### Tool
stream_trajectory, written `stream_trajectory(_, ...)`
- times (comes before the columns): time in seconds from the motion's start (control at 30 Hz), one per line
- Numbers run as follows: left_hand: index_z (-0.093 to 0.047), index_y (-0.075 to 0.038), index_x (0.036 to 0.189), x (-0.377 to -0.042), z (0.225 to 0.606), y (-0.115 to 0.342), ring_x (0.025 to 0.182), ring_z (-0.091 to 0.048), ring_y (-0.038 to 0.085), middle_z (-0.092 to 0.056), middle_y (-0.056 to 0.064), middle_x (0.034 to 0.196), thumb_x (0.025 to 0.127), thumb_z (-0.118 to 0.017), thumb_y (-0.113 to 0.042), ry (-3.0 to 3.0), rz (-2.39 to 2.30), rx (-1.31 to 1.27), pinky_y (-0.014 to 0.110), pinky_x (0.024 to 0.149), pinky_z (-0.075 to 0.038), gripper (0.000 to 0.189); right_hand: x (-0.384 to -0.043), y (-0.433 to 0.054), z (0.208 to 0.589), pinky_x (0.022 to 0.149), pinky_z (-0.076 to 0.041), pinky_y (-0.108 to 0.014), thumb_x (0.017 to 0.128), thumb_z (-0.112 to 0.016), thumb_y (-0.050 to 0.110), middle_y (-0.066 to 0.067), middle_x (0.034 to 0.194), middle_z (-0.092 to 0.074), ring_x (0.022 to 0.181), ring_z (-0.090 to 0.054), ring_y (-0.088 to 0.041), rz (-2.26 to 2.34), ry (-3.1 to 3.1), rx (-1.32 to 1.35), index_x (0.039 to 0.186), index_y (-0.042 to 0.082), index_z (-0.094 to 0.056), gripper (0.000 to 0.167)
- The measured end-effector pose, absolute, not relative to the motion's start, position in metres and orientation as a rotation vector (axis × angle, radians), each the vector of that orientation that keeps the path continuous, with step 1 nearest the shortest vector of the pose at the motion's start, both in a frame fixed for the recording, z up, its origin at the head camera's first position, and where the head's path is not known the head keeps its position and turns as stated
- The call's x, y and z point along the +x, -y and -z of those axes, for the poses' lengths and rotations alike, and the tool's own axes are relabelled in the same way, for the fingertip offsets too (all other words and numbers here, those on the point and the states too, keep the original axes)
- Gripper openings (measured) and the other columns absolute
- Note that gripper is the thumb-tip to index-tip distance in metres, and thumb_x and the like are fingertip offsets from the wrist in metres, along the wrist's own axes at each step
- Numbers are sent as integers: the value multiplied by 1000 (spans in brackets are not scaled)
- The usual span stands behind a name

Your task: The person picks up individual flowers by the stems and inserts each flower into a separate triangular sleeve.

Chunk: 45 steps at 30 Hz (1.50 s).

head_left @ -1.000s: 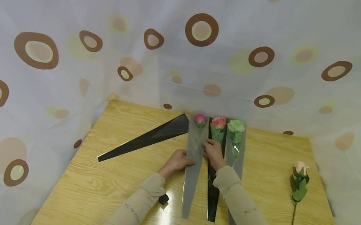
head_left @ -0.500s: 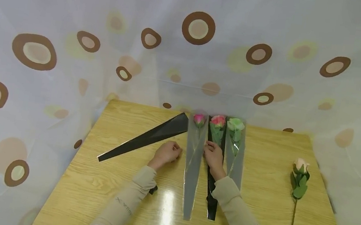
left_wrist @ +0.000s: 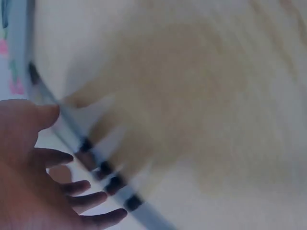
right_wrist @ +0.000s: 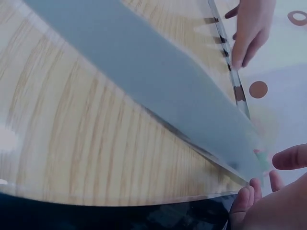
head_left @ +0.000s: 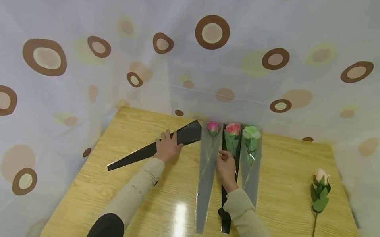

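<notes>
My left hand [head_left: 167,146] reaches over an unfilled black flower sleeve [head_left: 189,133] lying slanted at the left. Its fingers are spread; in the left wrist view the hand [left_wrist: 29,167] hovers at the strip's edge, and whether it touches is unclear. My right hand [head_left: 225,169] lies over the black sleeve holding a coral-pink flower [head_left: 233,129], fingertips at the right edge of a grey sleeve [head_left: 204,192] with a magenta rosebud [head_left: 213,127]. In the right wrist view, thumb and fingers of that hand [right_wrist: 283,206] stand apart beside the grey sleeve [right_wrist: 144,62].
A pale green flower [head_left: 251,133] in another grey sleeve lies right of the coral-pink one. An unwrapped peach rose [head_left: 318,199] with a long stem lies at the right of the wooden table [head_left: 280,226]. A patterned curtain [head_left: 246,18] surrounds the table's back and sides.
My left hand has let go of the grey sleeve's left edge and moved left and away from me, over the slanted black sleeve. My right hand has stayed nearly in place.
</notes>
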<state>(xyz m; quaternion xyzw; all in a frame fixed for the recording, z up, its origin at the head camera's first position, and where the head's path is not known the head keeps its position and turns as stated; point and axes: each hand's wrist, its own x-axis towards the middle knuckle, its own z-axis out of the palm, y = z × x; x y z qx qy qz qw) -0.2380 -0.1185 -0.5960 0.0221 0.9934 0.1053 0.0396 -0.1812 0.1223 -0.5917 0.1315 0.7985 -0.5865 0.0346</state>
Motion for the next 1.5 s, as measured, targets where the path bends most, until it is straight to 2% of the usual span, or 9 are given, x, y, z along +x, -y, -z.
stream_trajectory(0.1,-41,-11,163,-241,608,118,151,-37,50,-35,26,166,112,-44,-52,-3055,-288,56,68,115,-41,66,-181,-120,590,90,-45,-40,106,-46,16,-22,136,-58,120,-57,-35,1799,-2468,388,146,2,-56,44)
stream_trajectory(0.3,-47,-14,160,-246,613,114,144,-46,47,-45,22,159,113,-38,-50,-3115,-170,78,67,110,-47,60,-180,-117,580,84,-43,-34,106,-47,16,-22,138,-59,118,-58,-34,1824,-2466,362,147,3,-57,44)
stream_trajectory(0.6,-62,-10,148,-238,598,118,138,-57,43,-56,20,155,115,-43,-35,-3085,-306,15,64,103,-54,46,-177,-113,571,100,-49,-50,107,-51,17,-24,146,-58,132,-57,-39,1865,-2337,313,148,4,-56,44)
stream_trajectory(0.83,-64,-9,146,-228,596,134,129,-63,45,-63,22,147,115,-44,-33,-3134,-536,-70,64,98,-56,43,-179,-114,574,91,-53,-38,110,-52,19,-27,134,-67,116,-65,-36,1929,-2241,257,149,0,-55,43)
stream_trajectory(1.0,-62,-12,148,-209,600,128,135,-59,47,-61,23,150,115,-45,-32,-3127,-609,-28,71,103,-50,42,-178,-115,579,92,-57,-38,113,-51,32,-23,129,-69,110,-67,-31,1954,-2142,235,150,-1,-54,50)
stream_trajectory(1.2,-60,-15,151,-181,595,103,137,-59,44,-58,22,153,114,-46,-33,-3069,-541,198,65,103,-53,43,-184,-123,577,99,-59,-43,107,-55,53,-23,145,-58,122,-63,-32,1914,-2083,224,157,2,-46,72)
stream_trajectory(1.3,-60,-15,151,-170,592,93,137,-59,43,-57,22,154,114,-46,-33,-3073,-543,313,62,103,-54,43,-188,-131,576,94,-62,-39,107,-61,45,-21,143,-57,108,-67,-20,1923,-2085,258,159,0,-43,71)
stream_trajectory(1.43,-60,-17,152,-154,596,87,140,-58,41,-57,20,155,114,-46,-35,-3073,-502,403,61,107,-52,44,-184,-140,584,81,-63,-31,107,-64,28,-6,113,-69,76,-67,-5,1939,-2038,340,153,-6,-49,58)
stream_trajectory(1.5,-57,-17,154,-148,599,85,144,-54,41,-54,20,158,114,-47,-38,-3055,-500,431,62,111,-49,46,-181,-144,587,77,-63,-29,107,-64,24,-1,104,-69,71,-67,-3,1956,-2029,372,150,-7,-52,54)
